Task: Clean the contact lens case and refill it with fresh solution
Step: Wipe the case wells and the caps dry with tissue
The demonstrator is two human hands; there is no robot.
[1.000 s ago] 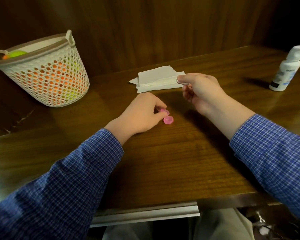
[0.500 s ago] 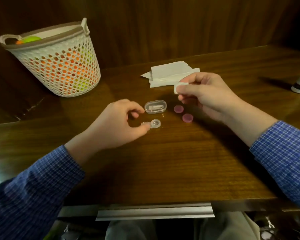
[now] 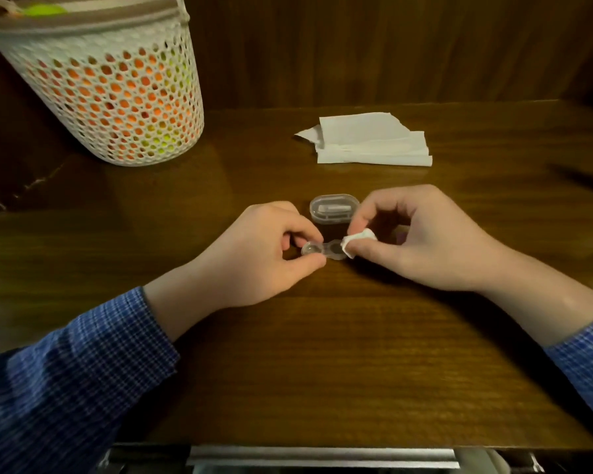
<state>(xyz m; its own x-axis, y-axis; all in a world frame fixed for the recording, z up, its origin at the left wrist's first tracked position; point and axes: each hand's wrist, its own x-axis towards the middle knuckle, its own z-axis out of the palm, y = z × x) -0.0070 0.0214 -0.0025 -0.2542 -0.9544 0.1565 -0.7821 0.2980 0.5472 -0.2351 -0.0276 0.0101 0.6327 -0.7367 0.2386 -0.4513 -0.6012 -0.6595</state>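
Fingers (image 3: 314, 265) of the left hand (image 3: 261, 258) pinch the lens case (image 3: 324, 250) by its near well while right hand (image 3: 421, 241) fingers press a tissue wad (image 3: 356, 241) beside the other well; best swab gently, case held steady.

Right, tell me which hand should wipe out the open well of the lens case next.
Right. The right hand already pinches the tissue wad at the open well of the lens case, while the left hand grips the case's other end, steadying it.
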